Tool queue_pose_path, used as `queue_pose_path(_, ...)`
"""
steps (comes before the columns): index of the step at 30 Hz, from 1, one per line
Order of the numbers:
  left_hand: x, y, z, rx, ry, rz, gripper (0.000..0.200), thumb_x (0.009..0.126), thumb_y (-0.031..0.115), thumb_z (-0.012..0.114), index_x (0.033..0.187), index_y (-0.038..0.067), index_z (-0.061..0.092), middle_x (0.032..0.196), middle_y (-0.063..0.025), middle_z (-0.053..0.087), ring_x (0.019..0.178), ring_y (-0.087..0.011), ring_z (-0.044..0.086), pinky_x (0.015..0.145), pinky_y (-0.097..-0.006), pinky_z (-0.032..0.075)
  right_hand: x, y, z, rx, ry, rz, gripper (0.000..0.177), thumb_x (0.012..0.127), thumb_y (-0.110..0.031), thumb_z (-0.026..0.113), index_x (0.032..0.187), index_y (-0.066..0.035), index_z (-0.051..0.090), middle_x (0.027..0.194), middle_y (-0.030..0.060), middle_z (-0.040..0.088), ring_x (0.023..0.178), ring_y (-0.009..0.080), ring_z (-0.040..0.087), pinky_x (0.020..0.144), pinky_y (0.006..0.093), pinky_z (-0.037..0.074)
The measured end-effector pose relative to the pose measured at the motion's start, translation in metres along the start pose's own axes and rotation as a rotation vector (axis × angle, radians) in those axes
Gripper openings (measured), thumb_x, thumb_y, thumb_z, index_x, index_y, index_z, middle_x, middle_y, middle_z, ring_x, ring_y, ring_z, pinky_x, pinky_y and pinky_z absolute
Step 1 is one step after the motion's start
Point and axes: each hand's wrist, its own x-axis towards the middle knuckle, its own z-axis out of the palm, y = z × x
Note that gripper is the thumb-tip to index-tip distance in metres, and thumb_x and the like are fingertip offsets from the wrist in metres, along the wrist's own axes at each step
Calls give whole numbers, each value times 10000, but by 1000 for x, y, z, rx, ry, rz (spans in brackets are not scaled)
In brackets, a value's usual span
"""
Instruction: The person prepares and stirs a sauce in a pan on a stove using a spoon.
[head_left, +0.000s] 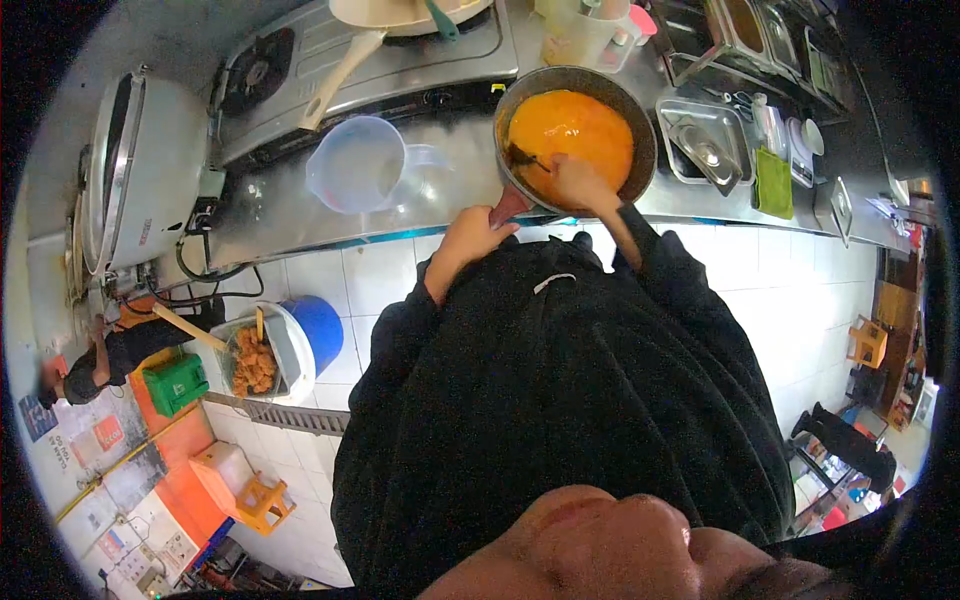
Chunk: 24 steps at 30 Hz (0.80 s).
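- Gripping the reddish-brown handle [508, 206] of a dark speckled pan [648, 140], the left hand [478, 238] is at the counter's front edge, fingers wrapped round it.
- The right hand [580, 185] is over the pan, fingers bunched around the thin end of a dark utensil [520, 155]; its dark far end sits in orange sauce [575, 120], too unclear for its shape to be told.
- The sauce covers much of the pan's bottom.
- The pan is by the front of the steel counter [455, 135]; whether its base rests there cannot be told.
- To its left on the counter, well apart from both hands, is a clear plastic jug [358, 165].
- Behind the jug is a stove [300, 70], bearing a cream pan [345, 12] whose pale handle points toward the front, with a green utensil [442, 20] in it.
- To the right of the sauce are a metal tray [745, 165] with a lid [705, 150] tilted in it and a green cloth [773, 185] just beside.
- A person [135, 350] in dark clothes is at the far left.
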Motion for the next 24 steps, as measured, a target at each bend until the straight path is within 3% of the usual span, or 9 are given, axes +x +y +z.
queue_pose_path(1, 1, -1, 0, -30, -26, -35, 442, 772, 412, 661, 898, -10, 625, 713, -204, 615, 717, -376, 605, 663, -419, 464, 3, -6, -4, -8, 5, -5, 224, 852, -190, 466, 936, -44, 614, 832, 233, 635, 769, 388, 635, 673, 492, 496)
queue_pose_path(6, -3, 17, -13, -10, -7, -13, 452, 764, 426, 666, 834, -18, 620, 679, -200, 604, 658, -361, 604, 630, -418, 463, 26, -15, -21, -266, 155, 9, 216, 865, -156, 445, 976, -47, 594, 783, 193, 650, 706, 336, 658, 577, 467, 522)
queue_pose_path(8, -5, 22, -15, -68, -55, -85, 442, 746, 371, 692, 937, -16, 597, 795, -221, 610, 793, -398, 588, 689, -425, 454, 37, -2, -21, -334, 192, -19, 216, 867, -146, 442, 991, -48, 589, 771, 181, 654, 702, 318, 665, 555, 459, 527)
queue_pose_path(10, -6, 20, -14, -77, -74, -100, 446, 739, 354, 702, 971, -10, 591, 840, -232, 611, 844, -412, 582, 714, -426, 451, 47, 16, -22, -435, 342, -6, 189, 833, -191, 481, 845, -91, 641, 727, 132, 653, 642, 296, 655, 493, 415, 516)
queue_pose_path(14, -4, 12, -9, -81, -25, -41, 442, 737, 368, 701, 941, -10, 600, 834, -241, 609, 844, -417, 581, 714, -428, 453, 50, 76, -34, -396, 274, -44, 205, 829, -195, 492, 837, -60, 645, 735, 161, 649, 666, 331, 652, 564, 410, 532)
queue_pose_path(15, -3, 13, -10, -89, -21, -46, 442, 737, 368, 701, 941, -10, 600, 834, -241, 609, 844, -417, 581, 714, -428, 453, 45, 78, -43, -400, 269, -51, 205, 829, -195, 492, 837, -60, 645, 735, 161, 649, 666, 331, 652, 564, 410, 532)
queue_pose_path(17, -3, 15, -12, -83, -122, -121, 446, 738, 381, 696, 913, -19, 604, 826, -245, 612, 834, -418, 586, 705, -433, 456, 22, 71, -66, -333, 120, 199, 233, 844, -220, 486, 877, -51, 643, 784, 197, 652, 722, 352, 656, 597, 426, 534)
queue_pose_path(21, 0, 3, -4, -80, -32, -47, 454, 741, 386, 690, 906, -28, 604, 818, -246, 615, 825, -416, 592, 697, -437, 458, -16, 56, -74, -240, 97, 303, 267, 880, -249, 444, 1019, -91, 609, 833, 219, 648, 767, 378, 647, 651, 469, 525)
queue_pose_path(24, 1, 9, -8, -95, -83, -54, 460, 740, 384, 691, 925, -28, 602, 850, -251, 616, 852, -414, 589, 720, -433, 459, -17, 51, -51, -189, 58, 228, 268, 886, -219, 421, 1051, -94, 591, 849, 224, 645, 775, 402, 638, 663, 490, 520)
